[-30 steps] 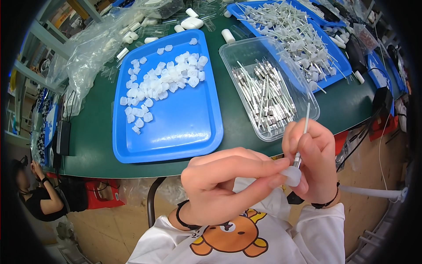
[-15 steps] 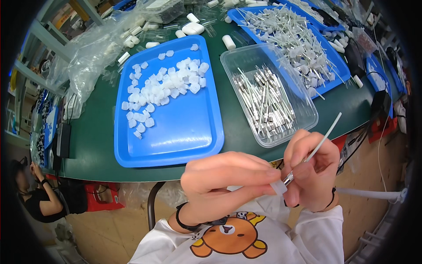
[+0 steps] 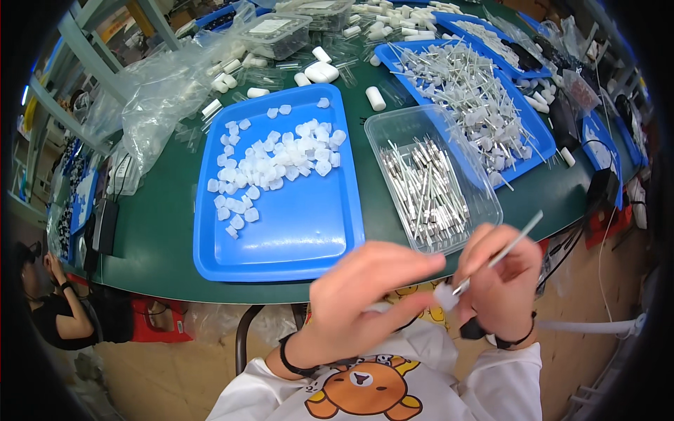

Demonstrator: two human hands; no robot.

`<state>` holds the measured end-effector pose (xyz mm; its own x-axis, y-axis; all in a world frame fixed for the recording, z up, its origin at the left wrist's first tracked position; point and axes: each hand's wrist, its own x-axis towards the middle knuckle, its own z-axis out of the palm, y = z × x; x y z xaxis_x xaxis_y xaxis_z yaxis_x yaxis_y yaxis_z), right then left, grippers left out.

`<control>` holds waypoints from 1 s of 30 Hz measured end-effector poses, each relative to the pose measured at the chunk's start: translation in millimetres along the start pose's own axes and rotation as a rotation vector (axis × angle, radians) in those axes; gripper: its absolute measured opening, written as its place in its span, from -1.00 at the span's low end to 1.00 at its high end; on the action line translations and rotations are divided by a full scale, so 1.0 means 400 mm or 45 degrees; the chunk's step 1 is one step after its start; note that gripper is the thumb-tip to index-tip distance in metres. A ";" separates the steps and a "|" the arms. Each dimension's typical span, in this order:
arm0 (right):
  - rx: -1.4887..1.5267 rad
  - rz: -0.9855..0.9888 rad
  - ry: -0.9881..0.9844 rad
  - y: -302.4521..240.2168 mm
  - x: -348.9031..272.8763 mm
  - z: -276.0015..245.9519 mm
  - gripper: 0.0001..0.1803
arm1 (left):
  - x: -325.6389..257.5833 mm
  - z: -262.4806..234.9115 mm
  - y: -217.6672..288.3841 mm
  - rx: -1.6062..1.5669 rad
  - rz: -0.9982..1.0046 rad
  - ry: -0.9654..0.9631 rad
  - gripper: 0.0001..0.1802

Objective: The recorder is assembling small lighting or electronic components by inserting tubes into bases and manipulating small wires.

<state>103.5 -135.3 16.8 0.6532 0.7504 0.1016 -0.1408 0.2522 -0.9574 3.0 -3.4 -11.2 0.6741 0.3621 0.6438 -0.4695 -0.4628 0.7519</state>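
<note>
My right hand pinches a thin pale rod with a silver metal end. The rod slants up and to the right out of the fingers. On its lower end sits a small translucent white plastic cap. Beside the cap is my left hand, its thumb and fingers parted with nothing gripped between them. The thumb tip is close to the cap; whether it touches I cannot tell. A blue tray beyond my left hand bears many such caps. A clear plastic box contains metal-ended rods.
Another blue tray at the far right is heaped with capped rods. White cylinders and clear bags lie along the back of the green table. At the far left another person sits, hands raised.
My left thumb and fingers have come apart and let go of the cap. The cap stays on the rod in my right hand. The view has tilted, so the table appears lower.
</note>
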 end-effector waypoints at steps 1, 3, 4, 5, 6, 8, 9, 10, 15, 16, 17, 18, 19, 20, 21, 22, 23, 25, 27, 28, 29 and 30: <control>-0.139 -0.007 0.052 -0.018 0.012 -0.012 -0.94 | 0.013 -0.011 0.001 0.190 -0.039 -0.007 -0.72; -0.416 -0.105 0.268 -0.063 0.053 -0.037 -0.97 | 0.033 -0.038 -0.014 0.541 -0.115 0.031 -0.71; -0.542 -0.205 0.341 -0.074 0.082 -0.061 -0.93 | 0.033 -0.058 -0.035 0.701 -0.159 0.080 -0.71; -0.670 -0.306 0.415 -0.084 0.112 -0.090 -0.89 | 0.034 -0.077 -0.055 0.859 -0.202 0.127 -0.71; -0.808 -0.372 0.440 -0.096 0.143 -0.119 -0.84 | 0.036 -0.094 -0.060 0.944 -0.248 0.163 -0.70; -1.110 -0.380 0.486 -0.121 0.176 -0.162 -0.71 | 0.038 -0.130 -0.058 1.122 -0.339 0.246 -0.68; -1.331 -0.366 0.487 -0.126 0.176 -0.177 -0.70 | 0.036 -0.138 -0.061 1.216 -0.387 0.221 -0.66; -1.551 -0.350 0.486 -0.129 0.175 -0.190 -0.70 | 0.033 -0.144 -0.064 1.310 -0.434 0.194 -0.64; -1.852 -0.319 0.197 -0.116 0.149 -0.127 -0.80 | 0.023 -0.151 -0.083 1.538 -0.507 0.026 -0.59; -1.762 -0.343 0.091 -0.106 0.151 -0.105 -0.85 | 0.020 -0.151 -0.085 1.517 -0.514 0.044 -0.61; -1.730 -0.280 -0.024 -0.099 0.155 -0.092 -0.86 | 0.018 -0.151 -0.088 1.497 -0.521 0.063 -0.63; -1.698 -0.216 -0.134 -0.094 0.160 -0.082 -0.86 | 0.019 -0.151 -0.090 1.474 -0.524 0.081 -0.65; -1.664 -0.152 -0.244 -0.089 0.165 -0.068 -0.86 | 0.020 -0.150 -0.091 1.432 -0.532 0.101 -0.68; -1.694 -0.028 -0.320 -0.093 0.174 -0.043 -0.83 | 0.022 -0.150 -0.091 1.390 -0.541 0.121 -0.71; -1.736 0.022 -0.391 -0.088 0.183 -0.031 -0.82 | 0.022 -0.151 -0.090 1.354 -0.551 0.144 -0.75; -1.778 0.071 -0.463 -0.081 0.193 -0.023 -0.80 | 0.021 -0.152 -0.090 1.296 -0.562 0.181 -0.78; -1.819 0.121 -0.536 -0.073 0.203 -0.016 -0.77 | 0.019 -0.154 -0.092 1.237 -0.574 0.219 -0.81; -1.827 0.170 -0.629 -0.060 0.217 -0.016 -0.71 | 0.019 -0.153 -0.094 1.114 -0.575 0.262 -0.86; -1.869 0.216 -0.733 -0.043 0.234 -0.024 -0.69 | 0.018 -0.155 -0.097 1.007 -0.566 0.289 -0.89; -1.863 0.253 -0.754 -0.039 0.243 -0.027 -0.68 | 0.018 -0.156 -0.098 1.008 -0.543 0.293 -0.89; -1.857 0.290 -0.773 -0.037 0.251 -0.030 -0.68 | 0.018 -0.156 -0.100 1.009 -0.519 0.296 -0.90; -1.848 0.325 -0.798 -0.035 0.261 -0.030 -0.67 | 0.018 -0.158 -0.100 1.014 -0.496 0.303 -0.90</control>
<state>182.6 -67.8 37.7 0.2789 0.8927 -0.3540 0.8387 -0.4060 -0.3629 -9.6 68.9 -27.7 0.5256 0.7259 0.4436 0.3575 -0.6617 0.6591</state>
